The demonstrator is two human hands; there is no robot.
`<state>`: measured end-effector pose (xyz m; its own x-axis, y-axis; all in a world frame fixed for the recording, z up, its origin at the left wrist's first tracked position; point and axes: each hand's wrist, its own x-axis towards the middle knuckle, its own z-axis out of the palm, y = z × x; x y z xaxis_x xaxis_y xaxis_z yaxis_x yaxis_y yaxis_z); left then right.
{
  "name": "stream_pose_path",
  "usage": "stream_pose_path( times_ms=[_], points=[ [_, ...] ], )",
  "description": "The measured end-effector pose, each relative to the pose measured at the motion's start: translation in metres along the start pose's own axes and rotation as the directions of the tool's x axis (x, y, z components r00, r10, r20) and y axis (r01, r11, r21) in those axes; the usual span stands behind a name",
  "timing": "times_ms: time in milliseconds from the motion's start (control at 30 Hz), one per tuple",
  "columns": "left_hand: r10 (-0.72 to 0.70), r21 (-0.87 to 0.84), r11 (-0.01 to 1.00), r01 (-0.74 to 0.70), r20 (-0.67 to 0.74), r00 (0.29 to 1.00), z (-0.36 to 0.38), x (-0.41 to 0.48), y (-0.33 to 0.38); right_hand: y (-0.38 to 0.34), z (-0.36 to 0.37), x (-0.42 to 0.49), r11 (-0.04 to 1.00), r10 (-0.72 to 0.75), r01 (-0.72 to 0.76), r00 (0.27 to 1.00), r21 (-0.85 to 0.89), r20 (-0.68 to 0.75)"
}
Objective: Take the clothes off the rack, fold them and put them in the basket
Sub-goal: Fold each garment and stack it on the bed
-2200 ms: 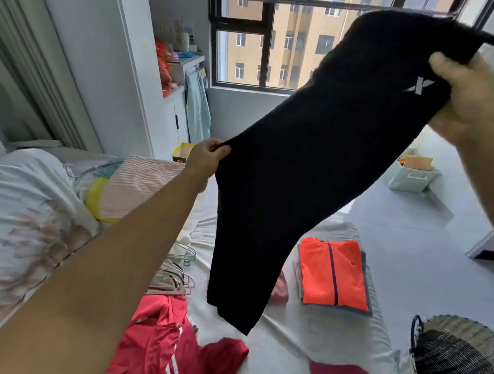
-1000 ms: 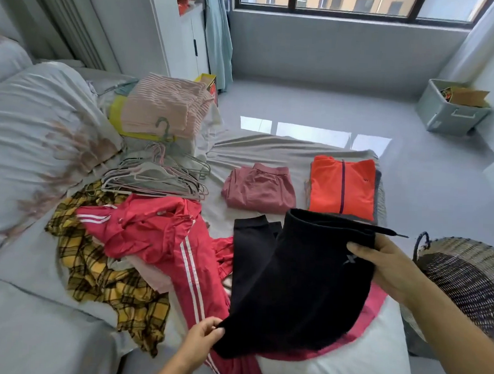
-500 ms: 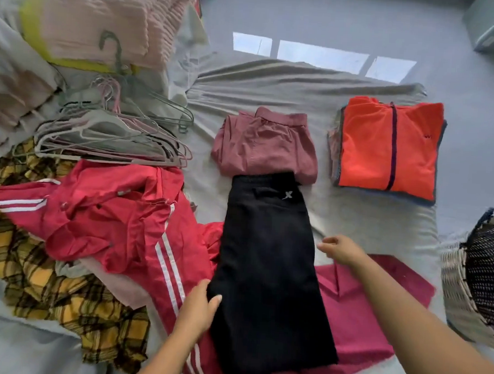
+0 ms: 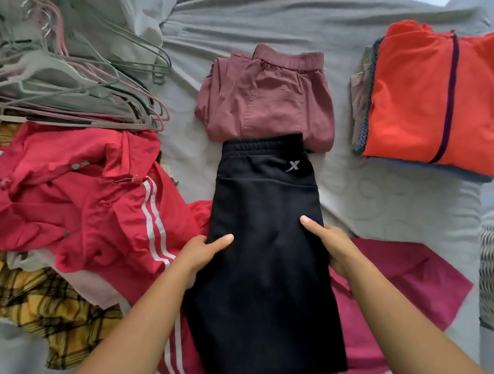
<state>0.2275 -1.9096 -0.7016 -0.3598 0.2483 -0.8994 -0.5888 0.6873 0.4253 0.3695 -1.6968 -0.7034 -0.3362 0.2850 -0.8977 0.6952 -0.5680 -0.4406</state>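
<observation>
Black trousers [image 4: 265, 259] lay flat and lengthwise on the bed [image 4: 382, 199], waistband touching the folded maroon shorts [image 4: 264, 102]. The left hand [image 4: 202, 253] and the right hand [image 4: 331, 242] each gripped one side edge at mid-length, thumbs on top, probably to fold them in half. The basket [image 4: 493, 271] waited at the right edge.

We see black trousers [image 4: 265, 259] with a grey X mark, a red white-striped jacket [image 4: 96, 201], yellow plaid cloth [image 4: 33, 304], an orange top [image 4: 439, 96] and dusty-pink shorts [image 4: 267, 102].
</observation>
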Motion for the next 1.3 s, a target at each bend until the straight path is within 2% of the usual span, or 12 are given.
stream_pose_path(
  times_ms=[67, 233, 367, 500, 600, 733, 867, 967, 1067, 1167, 1233, 1300],
  points=[
    [-0.031, -0.053, 0.998, 0.034, 0.065, 0.997, 0.001, -0.001, 0.001, -0.004, -0.004, -0.008, 0.997, 0.046, -0.052, 0.994, 0.063, 0.099],
    [-0.088, -0.299, 0.941, 0.159, 0.236, 0.968, 0.016, -0.011, 0.001, 0.005, -0.02, -0.027, 0.971, 0.09, -0.117, 0.987, 0.21, 0.134],
    [-0.112, -0.302, 0.929, 0.213, 0.321, 0.941, 0.029, -0.019, 0.012, 0.003, -0.03, -0.039, 0.959, 0.064, -0.1, 0.988, 0.266, 0.141],
    [-0.003, -0.347, 0.932, 0.104, 0.279, 0.96, 0.032, -0.032, 0.03, -0.015, -0.037, -0.052, 0.967, -0.03, -0.011, 0.987, 0.255, 0.16],
    [0.157, -0.396, 0.916, -0.064, 0.207, 0.966, 0.026, -0.044, 0.055, -0.034, -0.039, -0.064, 0.957, -0.121, 0.082, 0.985, 0.278, 0.127],
    [0.325, -0.329, 0.913, -0.243, 0.224, 0.919, 0.018, -0.071, 0.097, -0.064, -0.045, -0.083, 0.921, -0.274, 0.226, 0.955, 0.317, 0.115],
    [0.517, -0.21, 0.852, -0.479, 0.195, 0.834, 0.009, -0.096, 0.112, -0.076, -0.051, -0.108, 0.862, -0.452, 0.394, 0.882, 0.318, 0.132],
    [0.56, -0.142, 0.828, -0.542, 0.174, 0.81, 0.01, -0.111, 0.095, -0.053, -0.057, -0.117, 0.847, -0.502, 0.457, 0.855, 0.272, 0.13],
    [0.488, -0.142, 0.872, -0.468, 0.182, 0.854, 0.02, -0.113, 0.049, -0.007, -0.061, -0.113, 0.908, -0.401, 0.386, 0.913, 0.165, 0.076],
    [0.276, -0.023, 0.96, -0.279, 0.248, 0.929, 0.025, -0.096, -0.017, 0.056, -0.055, -0.1, 0.976, -0.208, 0.205, 0.978, 0.072, 0.026],
    [0.097, 0.042, 0.993, -0.115, 0.301, 0.949, 0.027, -0.087, -0.059, 0.099, -0.05, -0.089, 0.995, -0.096, 0.096, 0.995, 0.024, 0.003],
    [-0.012, 0.021, 1.0, 0.006, 0.308, 0.951, 0.031, -0.082, -0.086, 0.127, -0.046, -0.08, 1.0, -0.003, 0.004, 1.0, 0.024, -0.015]
  ],
)
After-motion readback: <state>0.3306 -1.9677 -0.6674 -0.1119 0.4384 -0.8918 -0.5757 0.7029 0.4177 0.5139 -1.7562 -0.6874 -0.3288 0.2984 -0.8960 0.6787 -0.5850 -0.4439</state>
